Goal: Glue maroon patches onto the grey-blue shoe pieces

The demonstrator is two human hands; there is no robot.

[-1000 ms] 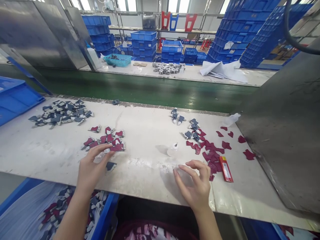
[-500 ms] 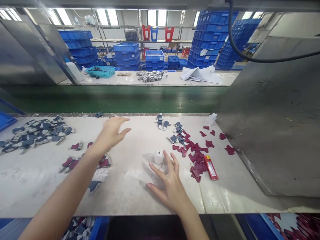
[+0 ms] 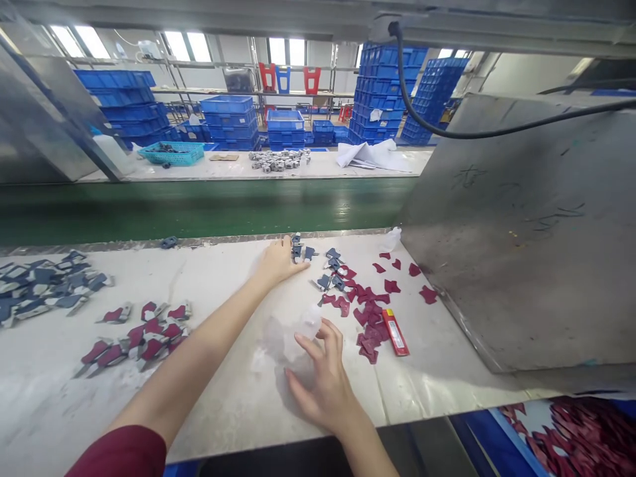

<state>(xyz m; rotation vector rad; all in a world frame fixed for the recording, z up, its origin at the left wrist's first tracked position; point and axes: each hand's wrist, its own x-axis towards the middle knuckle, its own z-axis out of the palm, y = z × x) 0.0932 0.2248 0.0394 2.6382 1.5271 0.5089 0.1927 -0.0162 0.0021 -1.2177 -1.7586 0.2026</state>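
My left hand (image 3: pixel 281 262) reaches to the back of the white worktop (image 3: pixel 223 397), its fingers around small dark blue-grey parts (image 3: pixel 297 250); the exact grip is hard to see. My right hand (image 3: pixel 322 371) is nearer the front edge, thumb and fingers spread beside a blurred translucent white bottle (image 3: pixel 309 321). Right of it lie flat maroon pieces (image 3: pixel 370 318) and a red packet (image 3: pixel 396 333). More blue-grey parts (image 3: pixel 334 265) are behind them. Maroon-topped parts (image 3: pixel 152 334) lie beside my left forearm.
Blue-grey parts (image 3: pixel 44 285) are piled at the far left. A metal panel (image 3: pixel 517 232) bounds the right side. A green strip (image 3: pixel 199 207) runs behind the worktop. A bin of maroon pieces (image 3: pixel 581 430) sits below the front right edge.
My left hand has moved right to the blue-grey parts at the back. My right hand stays near the bottle, which now looks blurred and tilted. The view has shifted right.
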